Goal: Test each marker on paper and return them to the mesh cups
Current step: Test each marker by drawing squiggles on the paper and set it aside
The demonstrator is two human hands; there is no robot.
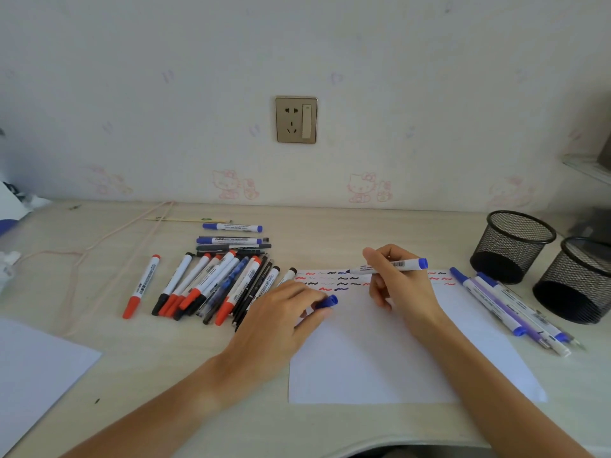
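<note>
The right hand [401, 285] is gripping an uncapped, cylindrical blue marker [390, 266] over the smooth white paper [390, 358]. The left hand [284, 312] is pinching its blue cap [327, 301]. Two round black mesh cups [512, 246] are standing at far right.

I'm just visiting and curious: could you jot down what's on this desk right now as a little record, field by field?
Right hand: holds an uncapped blue marker, tip over the scribbles
Left hand: fingers pinch the blue cap
Paper: red, black and blue squiggles along its far edge
Untested pile: red, black and blue markers, left of the paper
Tested markers: blue ones lying right of the paper
Mesh cups: two, black, far right, no markers visible inside
</note>
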